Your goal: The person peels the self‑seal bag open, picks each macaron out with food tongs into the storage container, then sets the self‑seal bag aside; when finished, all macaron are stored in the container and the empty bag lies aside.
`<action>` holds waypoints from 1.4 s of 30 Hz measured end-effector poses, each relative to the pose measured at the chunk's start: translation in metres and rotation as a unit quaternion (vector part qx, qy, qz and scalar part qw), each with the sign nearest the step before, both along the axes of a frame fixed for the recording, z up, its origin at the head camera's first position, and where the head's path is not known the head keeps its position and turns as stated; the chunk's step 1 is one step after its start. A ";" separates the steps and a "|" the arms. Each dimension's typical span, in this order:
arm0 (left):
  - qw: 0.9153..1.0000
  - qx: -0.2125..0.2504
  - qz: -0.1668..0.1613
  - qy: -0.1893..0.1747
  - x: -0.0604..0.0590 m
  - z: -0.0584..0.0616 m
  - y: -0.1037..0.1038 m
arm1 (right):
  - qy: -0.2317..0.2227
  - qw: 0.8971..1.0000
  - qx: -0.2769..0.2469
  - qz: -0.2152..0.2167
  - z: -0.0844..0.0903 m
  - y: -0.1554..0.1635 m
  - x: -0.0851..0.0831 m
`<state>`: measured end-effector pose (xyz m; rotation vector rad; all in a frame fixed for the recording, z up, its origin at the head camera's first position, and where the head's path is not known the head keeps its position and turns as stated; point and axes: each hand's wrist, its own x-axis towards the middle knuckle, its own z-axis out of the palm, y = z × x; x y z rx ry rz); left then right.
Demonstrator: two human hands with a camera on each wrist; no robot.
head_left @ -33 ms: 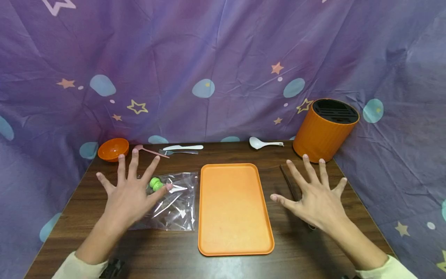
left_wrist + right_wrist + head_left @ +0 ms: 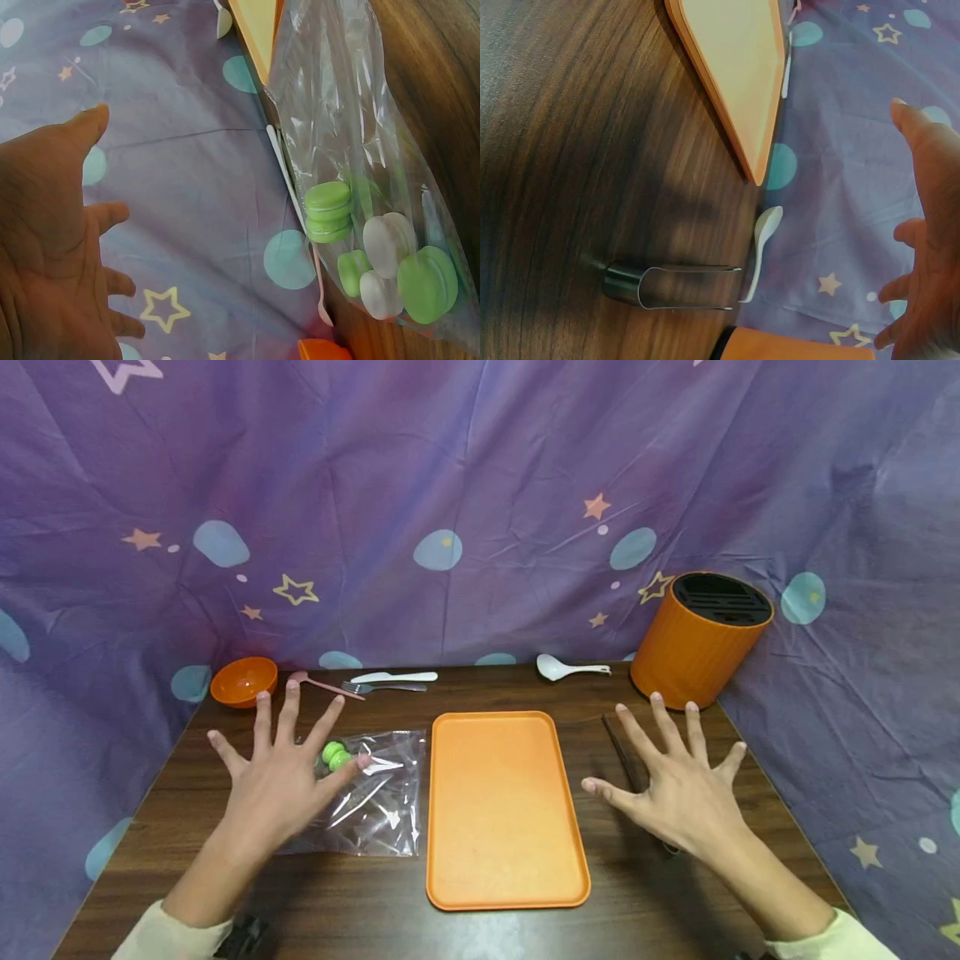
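Hovering with fingers spread wide, the left hand is held over a plastic bag near the table's left edge; the right hand, equally splayed, holds nothing. The bag is judged light, limp and slippery, best pinched at 1 corner.
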<state>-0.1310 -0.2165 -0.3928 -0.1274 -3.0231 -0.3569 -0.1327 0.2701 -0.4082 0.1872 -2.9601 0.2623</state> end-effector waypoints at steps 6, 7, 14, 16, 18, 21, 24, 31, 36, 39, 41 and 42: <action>1.000 0.001 -0.009 -0.003 -0.002 0.000 -0.002 | -0.002 1.000 -0.003 0.004 0.000 -0.002 -0.001; 1.000 0.001 -0.011 -0.005 -0.002 0.000 -0.003 | -0.001 1.000 -0.004 0.004 0.000 -0.002 -0.002; 0.998 -0.003 -0.050 -0.035 -0.011 -0.013 -0.006 | 0.000 1.000 -0.005 0.017 -0.002 -0.007 -0.008; 0.996 -0.005 -0.074 -0.041 -0.014 -0.023 -0.006 | -0.003 1.000 -0.003 0.022 -0.003 -0.010 -0.010; 0.994 -0.008 -0.100 -0.049 -0.017 -0.035 -0.006 | -0.001 1.000 0.000 0.028 -0.004 -0.015 -0.013; 0.989 -0.024 -0.132 -0.060 -0.020 -0.050 -0.004 | 0.000 0.999 0.003 0.039 -0.006 -0.023 -0.021; 0.985 -0.050 -0.151 -0.069 -0.022 -0.062 0.000 | 0.004 0.999 0.003 0.054 -0.010 -0.034 -0.032; 0.976 -0.074 -0.169 -0.115 -0.023 -0.076 0.006 | -0.002 0.995 0.000 0.101 -0.019 -0.070 -0.057; 0.975 -0.073 -0.171 -0.126 -0.025 -0.079 0.007 | 0.000 0.987 0.005 0.159 -0.024 -0.107 -0.069; 0.974 -0.076 -0.174 -0.120 -0.025 -0.078 0.008 | -0.008 0.978 -0.001 0.210 -0.028 -0.131 -0.078; 0.975 -0.075 -0.175 -0.117 -0.025 -0.077 0.008 | -0.019 0.969 -0.006 0.245 -0.032 -0.146 -0.085; 0.974 -0.073 -0.176 -0.119 -0.024 -0.076 0.009 | -0.023 0.965 -0.009 0.261 -0.034 -0.154 -0.088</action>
